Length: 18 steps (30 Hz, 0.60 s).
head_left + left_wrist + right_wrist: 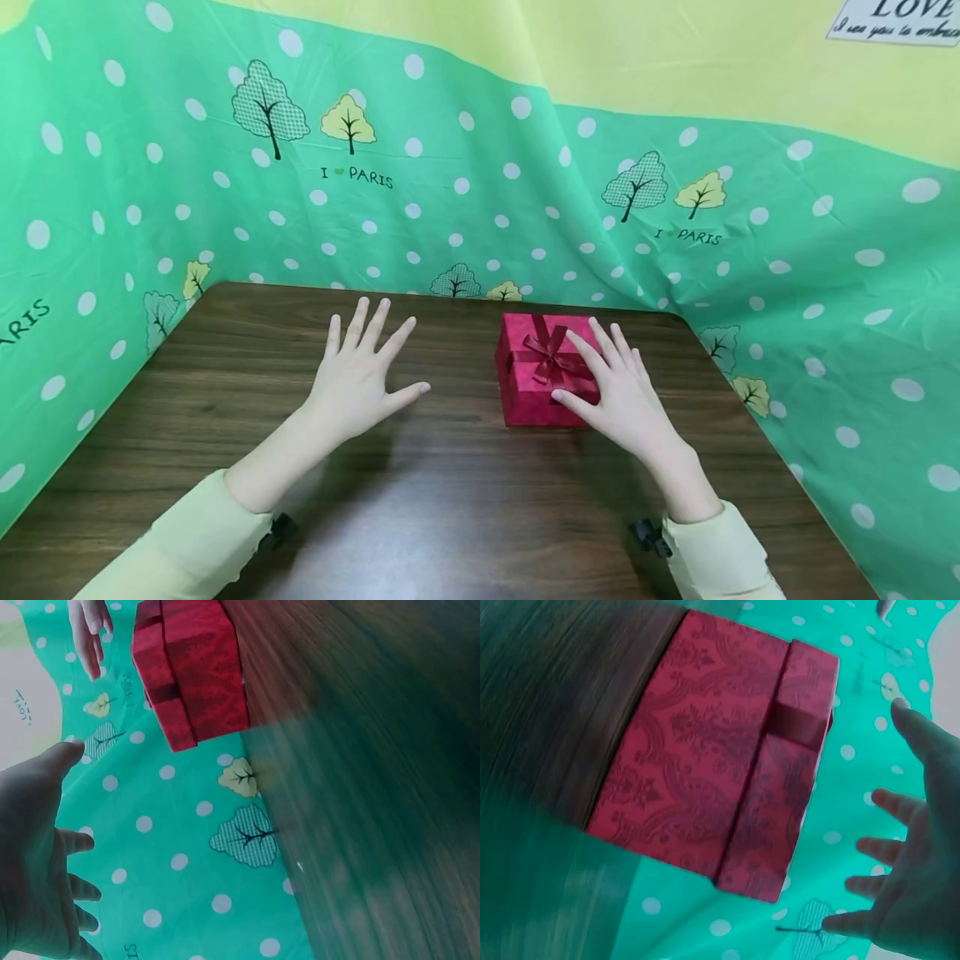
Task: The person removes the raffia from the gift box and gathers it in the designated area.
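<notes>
A red gift box (517, 400) with a dark red ribbon and bow (550, 354) on its lid stands on the brown wooden table (465, 500), right of centre. My right hand (626, 400), fingers spread, hovers over the box's right side; the right wrist view shows a gap between this hand and the patterned box (697, 742). To the left of the box, my left hand (356, 383) is held above the table with its fingers straight and apart, holding nothing. The left wrist view has the box (202, 675) at the top, apart from the left hand (37, 855).
Behind the table and along both sides hangs a green and yellow cloth (450, 142) with white dots and printed trees. Dark clips or devices (651, 537) sit at both wrists, by the pale sleeve cuffs (712, 550).
</notes>
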Motion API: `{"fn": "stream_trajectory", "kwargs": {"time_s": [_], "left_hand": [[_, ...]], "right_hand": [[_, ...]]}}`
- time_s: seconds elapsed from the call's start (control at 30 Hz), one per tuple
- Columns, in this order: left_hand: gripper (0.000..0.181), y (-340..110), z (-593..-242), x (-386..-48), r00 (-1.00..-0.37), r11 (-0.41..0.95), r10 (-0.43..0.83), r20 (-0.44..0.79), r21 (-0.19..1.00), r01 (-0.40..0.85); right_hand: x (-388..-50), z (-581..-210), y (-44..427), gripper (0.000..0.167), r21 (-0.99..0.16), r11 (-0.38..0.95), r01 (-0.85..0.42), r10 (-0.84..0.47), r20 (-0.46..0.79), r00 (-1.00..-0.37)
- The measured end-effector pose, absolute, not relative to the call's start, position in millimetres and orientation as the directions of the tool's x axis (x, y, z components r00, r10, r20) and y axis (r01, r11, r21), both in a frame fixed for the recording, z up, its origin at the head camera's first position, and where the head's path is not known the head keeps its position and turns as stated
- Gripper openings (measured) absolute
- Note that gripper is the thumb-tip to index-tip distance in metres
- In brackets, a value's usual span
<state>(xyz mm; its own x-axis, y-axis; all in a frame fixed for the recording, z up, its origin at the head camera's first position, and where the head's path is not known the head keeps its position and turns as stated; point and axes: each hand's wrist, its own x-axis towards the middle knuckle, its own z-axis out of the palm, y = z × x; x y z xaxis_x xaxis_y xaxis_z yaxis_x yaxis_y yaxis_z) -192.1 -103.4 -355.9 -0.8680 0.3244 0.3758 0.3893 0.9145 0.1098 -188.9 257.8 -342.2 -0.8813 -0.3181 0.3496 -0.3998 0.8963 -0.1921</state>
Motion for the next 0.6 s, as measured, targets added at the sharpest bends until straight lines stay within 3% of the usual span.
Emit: {"fn": "stream_trajectory", "kwargs": {"time_s": [0.6], "left_hand": [[0.084, -58.1, -362.1, -204.5, -0.823, 0.866, 0.357, 0.441, 0.175, 0.469]], "right_hand": [[-198.9, -350.6, 292.3, 0.084, -0.251, 0.879, -0.405, -0.286, 0.403, -0.869]]}}
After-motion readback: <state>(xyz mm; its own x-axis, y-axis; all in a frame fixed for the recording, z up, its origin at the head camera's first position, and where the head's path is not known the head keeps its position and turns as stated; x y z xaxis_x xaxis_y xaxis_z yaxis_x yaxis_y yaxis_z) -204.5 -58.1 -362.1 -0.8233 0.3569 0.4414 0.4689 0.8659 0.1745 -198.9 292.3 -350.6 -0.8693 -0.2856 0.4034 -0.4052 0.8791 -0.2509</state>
